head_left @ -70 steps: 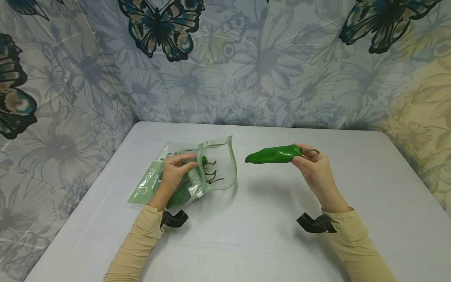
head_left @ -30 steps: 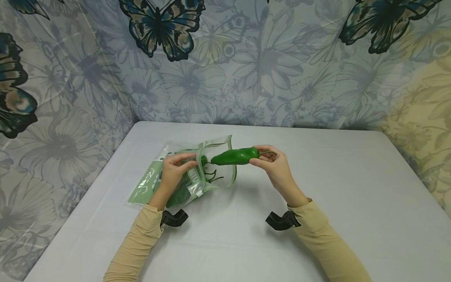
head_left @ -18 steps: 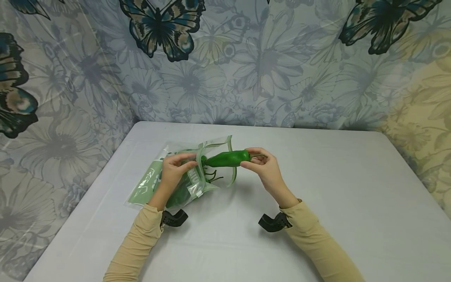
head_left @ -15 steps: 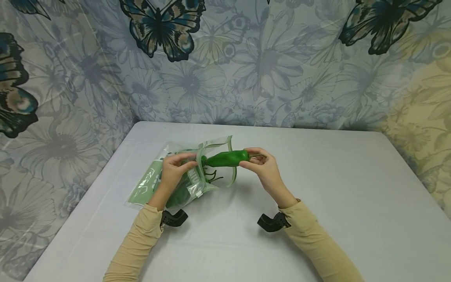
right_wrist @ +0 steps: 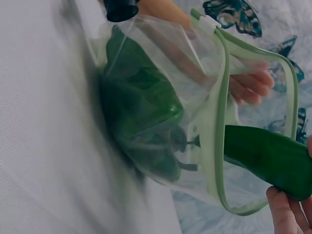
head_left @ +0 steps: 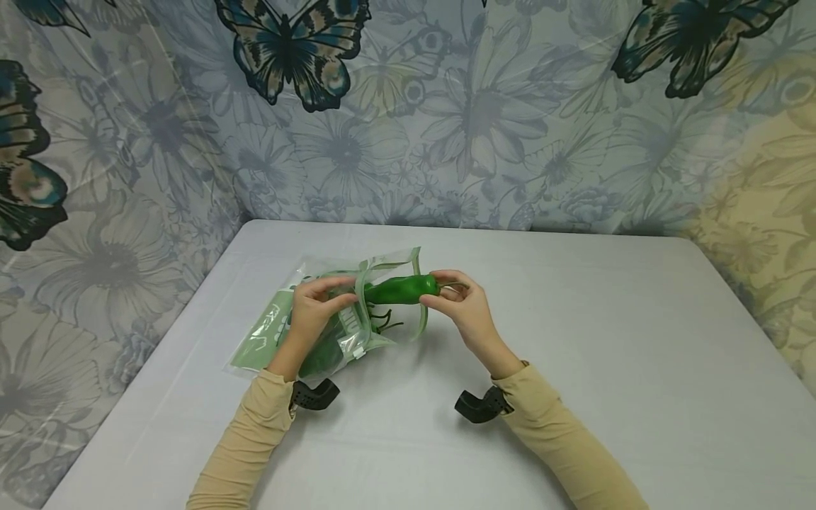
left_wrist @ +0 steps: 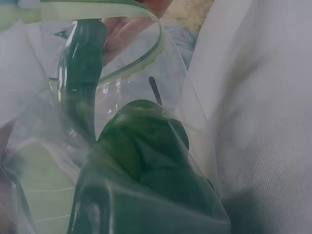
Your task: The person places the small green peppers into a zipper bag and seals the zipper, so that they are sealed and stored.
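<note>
A long green pepper (head_left: 401, 290) lies level in the mouth of a clear and green zip bag (head_left: 261, 340), its tip end inside. My right hand (head_left: 464, 301) grips it at the stem end between thumb and fingers. With thumb and fingers, my left hand (head_left: 314, 304) holds the bag near its rim. Several more green peppers are in the bag, their stems (head_left: 385, 322) pointing at the mouth. Through the plastic, the left wrist view shows the held pepper (left_wrist: 80, 73) beside another pepper (left_wrist: 141, 146). In the right wrist view, the green zip rim (right_wrist: 222, 122) gapes around the held pepper.
The bag lies on a white-covered table (head_left: 605, 340), left of the middle. Behind it stands a wall covering (head_left: 484, 142) with flowers and butterflies. Each wrist bears a black mount, such as the left mount (head_left: 316, 394).
My right hand has carried the pepper leftward from beside the bag into its mouth. In the last half second it has slid a little farther in. My left hand stays at the bag.
</note>
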Motion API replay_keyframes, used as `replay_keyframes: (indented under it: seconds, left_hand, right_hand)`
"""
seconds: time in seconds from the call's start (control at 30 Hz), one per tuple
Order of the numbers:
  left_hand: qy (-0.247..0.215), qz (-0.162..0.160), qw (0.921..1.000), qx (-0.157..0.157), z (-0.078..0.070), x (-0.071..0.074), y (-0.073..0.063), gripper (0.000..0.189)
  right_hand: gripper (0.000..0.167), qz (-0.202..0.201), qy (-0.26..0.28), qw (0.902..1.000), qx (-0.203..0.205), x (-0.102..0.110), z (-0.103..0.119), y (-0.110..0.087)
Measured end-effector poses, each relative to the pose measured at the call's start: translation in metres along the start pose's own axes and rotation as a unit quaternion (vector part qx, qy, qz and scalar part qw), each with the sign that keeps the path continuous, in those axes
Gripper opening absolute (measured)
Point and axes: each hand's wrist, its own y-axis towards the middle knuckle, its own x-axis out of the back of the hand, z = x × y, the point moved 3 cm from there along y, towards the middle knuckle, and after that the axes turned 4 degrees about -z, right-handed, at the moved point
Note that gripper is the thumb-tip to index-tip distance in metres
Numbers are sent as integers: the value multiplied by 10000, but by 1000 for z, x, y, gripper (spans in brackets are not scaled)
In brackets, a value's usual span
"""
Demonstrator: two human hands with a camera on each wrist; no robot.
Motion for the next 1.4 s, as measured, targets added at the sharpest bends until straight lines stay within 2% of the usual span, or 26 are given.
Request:
replay_keyframes:
  seconds: [0.6, 0.97, 1.17, 1.4]
  left_hand:
    - [-67, 70, 9999, -27, -1, 0, -1, 23]
    - [-136, 38, 9998, -106, -1, 0, 0, 23]
    - [-183, 8, 9998, -84, -1, 0, 1, 23]
    - [-129, 54, 9998, -108, -2, 0, 1, 23]
  right_hand:
    - [43, 56, -139, 9998, -101, -12, -7, -1]
    - [43, 336, -433, 9979, -342, -23, -11, -2]
    - [45, 569, -279, 9969, -461, -28, -14, -2]
    - [47, 524, -482, 9968, -358, -32, -15, -1]
